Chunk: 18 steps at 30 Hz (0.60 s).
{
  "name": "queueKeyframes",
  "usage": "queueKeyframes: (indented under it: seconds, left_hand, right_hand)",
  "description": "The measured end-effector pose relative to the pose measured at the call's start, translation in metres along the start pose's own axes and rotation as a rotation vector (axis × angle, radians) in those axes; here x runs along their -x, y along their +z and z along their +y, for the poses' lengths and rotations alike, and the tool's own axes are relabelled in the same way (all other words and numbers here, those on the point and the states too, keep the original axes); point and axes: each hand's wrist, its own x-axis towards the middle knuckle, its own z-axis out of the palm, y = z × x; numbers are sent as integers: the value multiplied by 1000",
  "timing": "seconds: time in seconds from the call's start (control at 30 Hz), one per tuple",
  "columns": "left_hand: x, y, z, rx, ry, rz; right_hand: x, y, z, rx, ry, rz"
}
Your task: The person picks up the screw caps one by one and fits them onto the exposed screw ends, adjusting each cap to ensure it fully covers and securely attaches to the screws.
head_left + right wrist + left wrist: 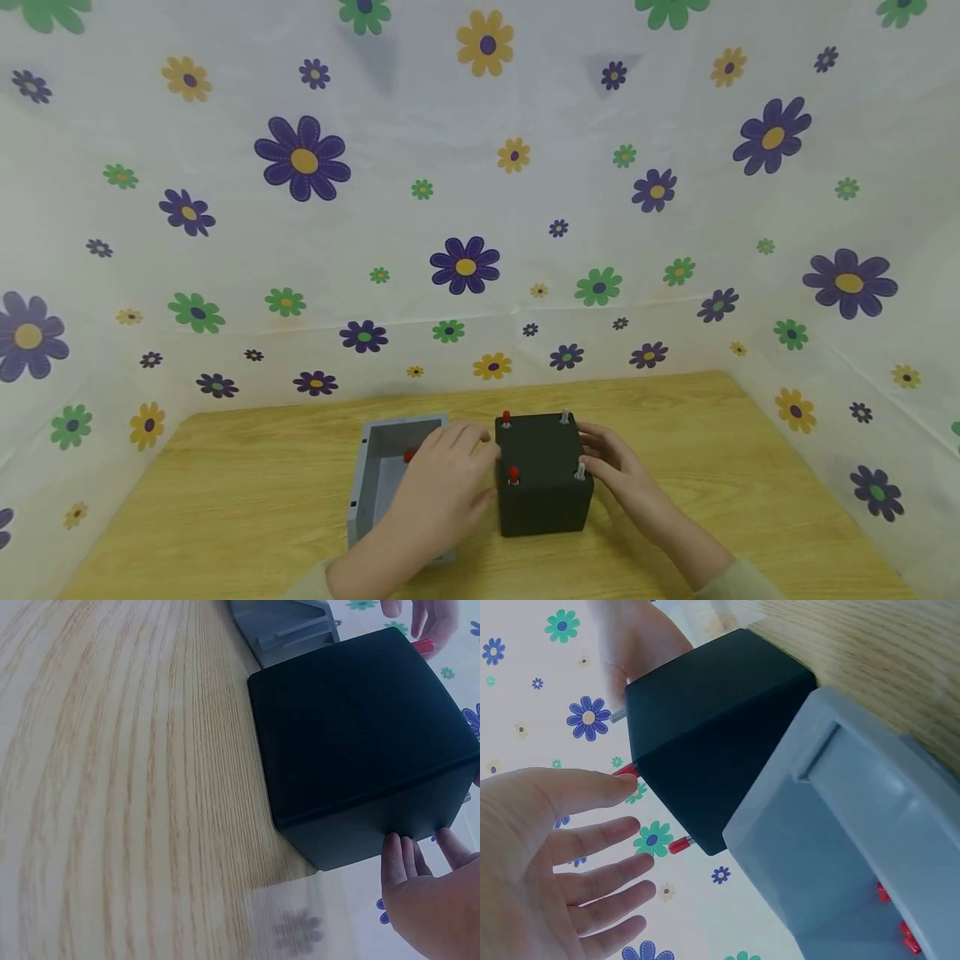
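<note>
A black box (542, 454) stands on the table with a short metal toggle lever near each top corner. The two left levers carry red caps (513, 475); the two right levers (581, 471) are bare metal. Beside the box's left side, my left hand (446, 475) has its fingers spread and holds nothing. In the left wrist view its thumb tip overlaps one red cap (628, 771). My right hand (626, 479) rests its fingers against the box's right side (382, 825), its thumb close to the front right lever.
Left of the box is a grey tray (358, 492), partly hidden by my left hand and forearm. Several small red caps (909, 937) lie inside it. The wooden table (247, 492) is enclosed by a flower-printed white sheet (405, 233) at the back and sides.
</note>
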Motion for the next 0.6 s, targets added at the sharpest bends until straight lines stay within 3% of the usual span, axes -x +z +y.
queueKeyframes:
  seconds: [0.6]
  left_hand:
    - [18,7,-8,3,-29,-3]
  right_hand:
    - [0,0,2,-7,3,6]
